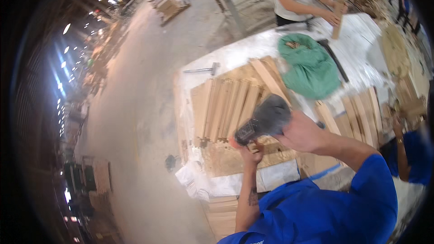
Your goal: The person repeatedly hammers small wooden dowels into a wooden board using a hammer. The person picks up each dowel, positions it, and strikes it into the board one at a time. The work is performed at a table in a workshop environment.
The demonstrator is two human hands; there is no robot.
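My right hand (305,133) is wrapped round a black power drill (271,114), which is slightly blurred and has a reddish patch at its lower left. Just under that end is my left hand (252,152), its fingers curled in close to the drill. Whatever those fingers hold is too small and blurred to make out. Beyond both hands, a row of wooden slats (226,104) lies side by side on a plywood board (199,97), and the drill covers part of it. A longer wooden strip (270,77) slants across the board's right side.
A green sack (312,70) sits on the white-covered table (244,52), beside a black bar (333,58). A hammer (203,69) lies at the far left edge. More slats (361,113) are to the right. Across the table a person (298,0) holds a wooden piece (338,20).
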